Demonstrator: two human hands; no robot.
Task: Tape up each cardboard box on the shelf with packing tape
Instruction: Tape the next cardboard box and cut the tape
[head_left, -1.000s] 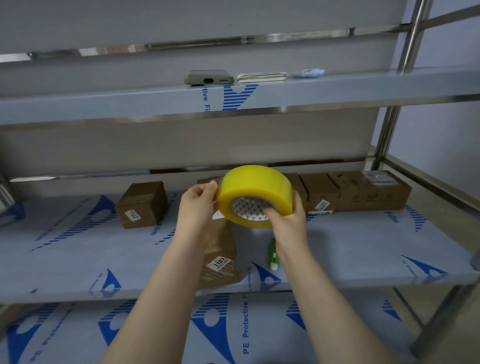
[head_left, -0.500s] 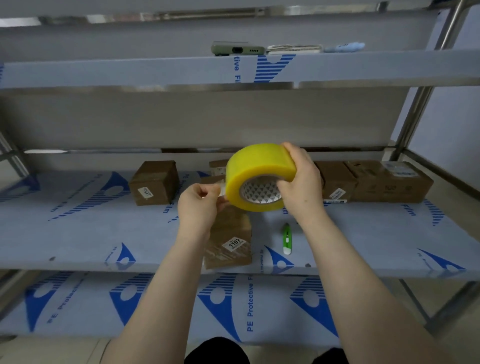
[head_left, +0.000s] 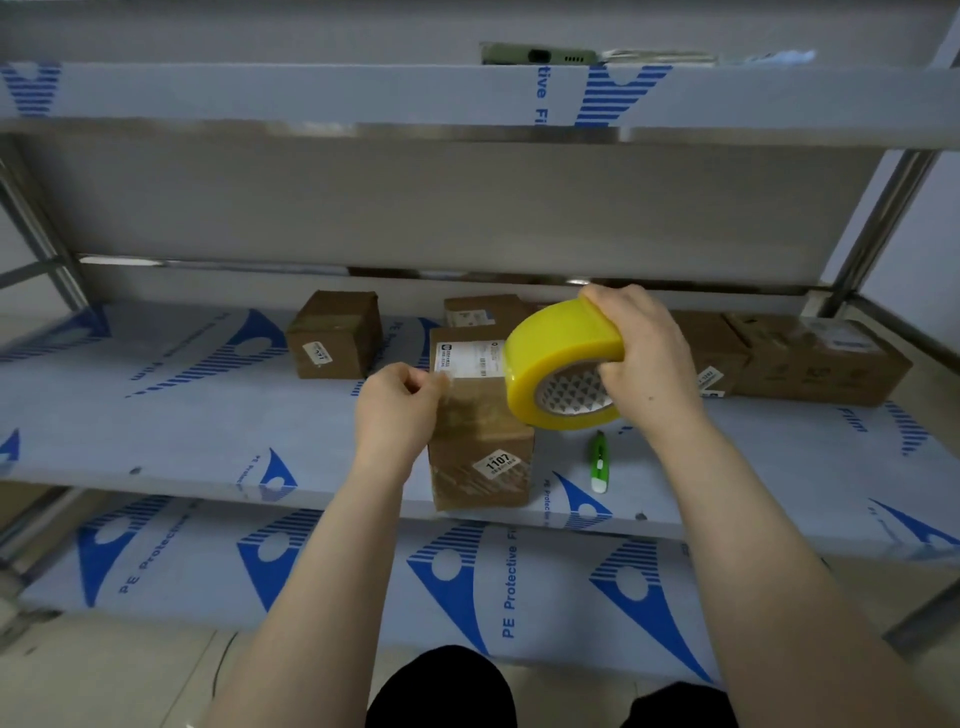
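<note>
My right hand (head_left: 641, 358) grips a yellow roll of packing tape (head_left: 553, 364), held above the middle shelf (head_left: 208, 426). My left hand (head_left: 400, 410) pinches the clear free end of the tape, stretched from the roll over the top of a cardboard box (head_left: 480, 447) labelled 1107 at the shelf's front edge. Another box (head_left: 335, 335) stands to the back left, one (head_left: 480, 310) behind the front box, and more boxes (head_left: 810, 358) line the back right.
A green utility knife (head_left: 599, 462) lies on the shelf right of the front box. A phone (head_left: 537, 53) and small items lie on the upper shelf. A lower shelf (head_left: 467, 587) runs beneath. Metal posts stand at both sides.
The roll has moved right and up with my right hand, while my left hand pulled the tape end out to the left over the front box. The camera tilted down.
</note>
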